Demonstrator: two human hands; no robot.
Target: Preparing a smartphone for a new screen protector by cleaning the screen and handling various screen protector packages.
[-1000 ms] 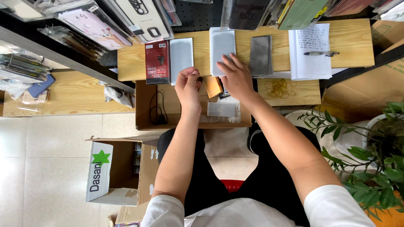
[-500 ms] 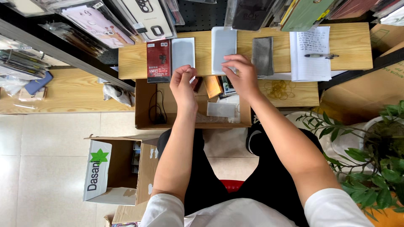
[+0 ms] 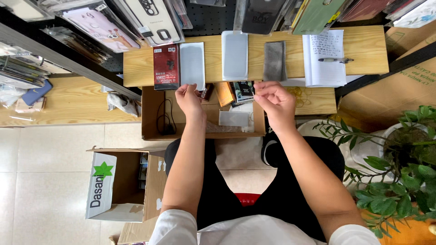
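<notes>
The person sits facing a low wooden shelf (image 3: 359,43), and every place here is told from that shelf. The left hand (image 3: 188,97) is at the shelf's front edge with its fingers pinched on the lower corner of a pale grey sheet (image 3: 192,65) that lies flat on the shelf top. The right hand (image 3: 272,100) hovers just in front of the shelf edge, fingers curled loosely inward and holding nothing that can be seen; its fingertips are close to each other but apart from the sheet. Just beside the pinched sheet, toward the shelf's left end, lies a dark red flat package (image 3: 165,66). Toward the middle of the shelf lies a second pale sheet (image 3: 235,54), and next to that a dark grey cloth (image 3: 274,60). Near the shelf's right end an open notebook (image 3: 324,56) lies with a pen (image 3: 334,60) across its page. Below the shelf's front edge an open cardboard box (image 3: 152,113) holds a black cable (image 3: 164,119), a small orange box (image 3: 225,93) and a clear flat packet (image 3: 234,118). On the floor, well in front of the shelf and to its left, stands another open carton (image 3: 102,186) with a green star on its flap. A potted plant (image 3: 399,163) stands off the shelf's right end.
</notes>
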